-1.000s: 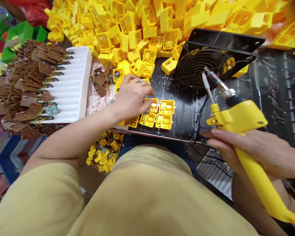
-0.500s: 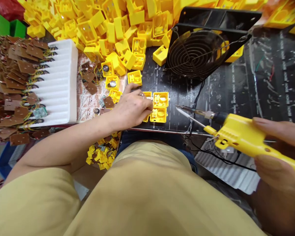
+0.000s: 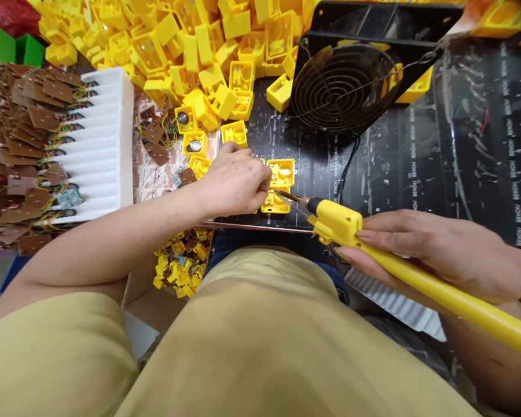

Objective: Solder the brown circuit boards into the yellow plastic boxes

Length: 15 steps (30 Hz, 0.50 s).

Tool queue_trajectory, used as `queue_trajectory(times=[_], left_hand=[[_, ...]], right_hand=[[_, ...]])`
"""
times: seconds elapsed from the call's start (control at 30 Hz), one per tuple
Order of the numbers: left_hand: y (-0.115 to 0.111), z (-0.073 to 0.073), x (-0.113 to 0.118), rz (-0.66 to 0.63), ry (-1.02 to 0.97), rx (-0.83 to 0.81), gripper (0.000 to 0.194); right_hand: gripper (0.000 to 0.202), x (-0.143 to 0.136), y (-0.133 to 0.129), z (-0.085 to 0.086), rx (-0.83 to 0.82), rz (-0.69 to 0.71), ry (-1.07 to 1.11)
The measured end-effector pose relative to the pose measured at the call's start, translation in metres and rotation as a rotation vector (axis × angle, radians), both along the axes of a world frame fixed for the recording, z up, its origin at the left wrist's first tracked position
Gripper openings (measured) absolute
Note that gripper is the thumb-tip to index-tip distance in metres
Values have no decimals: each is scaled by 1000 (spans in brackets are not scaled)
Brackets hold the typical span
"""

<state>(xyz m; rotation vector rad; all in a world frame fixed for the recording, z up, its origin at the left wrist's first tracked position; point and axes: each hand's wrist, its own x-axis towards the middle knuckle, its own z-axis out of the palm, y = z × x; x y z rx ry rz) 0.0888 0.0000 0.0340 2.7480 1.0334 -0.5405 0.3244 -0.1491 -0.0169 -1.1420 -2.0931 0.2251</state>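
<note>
My right hand (image 3: pixel 438 252) is wrapped round a yellow soldering gun (image 3: pixel 339 223), its body lying diagonally and its tip to the left. The metal tip and the thin feed tube beside it reach over an open yellow plastic case (image 3: pixel 282 172), at its lower part; whether they touch it I cannot tell. My left hand (image 3: pixel 238 182) rests just left of that case with its fingers curled down and closed. Its fingertips, and anything in them, are hidden beneath the hand. A further yellow case piece shows partly under the left hand.
A black fan (image 3: pixel 341 87) stands at the back, its cable trailing forward. Yellow cases (image 3: pixel 156 52) are heaped behind. Brown circuit boards (image 3: pixel 30 133) with wires lie on a white ribbed foam tray (image 3: pixel 106 145) at left. Below the bench edge is a box of yellow parts (image 3: pixel 182 269).
My right hand has swung the soldering gun leftward, from clear of the yellow case to over its lower part. The left hand stays in nearly the same place, and the view has shifted slightly.
</note>
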Motion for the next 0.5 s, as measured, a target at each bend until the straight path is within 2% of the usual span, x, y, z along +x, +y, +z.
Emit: queue_trajectory(times=[0.07, 0.2, 0.3, 0.37, 0.43, 0.5], left_hand=[[1, 0, 1, -6, 6, 0, 22], [2, -1, 1, -17, 9, 5, 23], [2, -2, 2, -13, 7, 5, 21], [2, -2, 2, -11, -2, 6, 21], [3, -4, 2, -13, -13, 9, 20], [4, -5, 1, -16, -24, 13, 19]], right_hand=[[25, -2, 4, 1, 18, 13, -7], [10, -7, 11, 10, 77, 78, 18], [15, -7, 13, 21, 87, 103, -9], [13, -2, 13, 26, 58, 73, -23], [9, 6, 11, 26, 47, 55, -59], [18, 14, 8, 22, 50, 39, -90]])
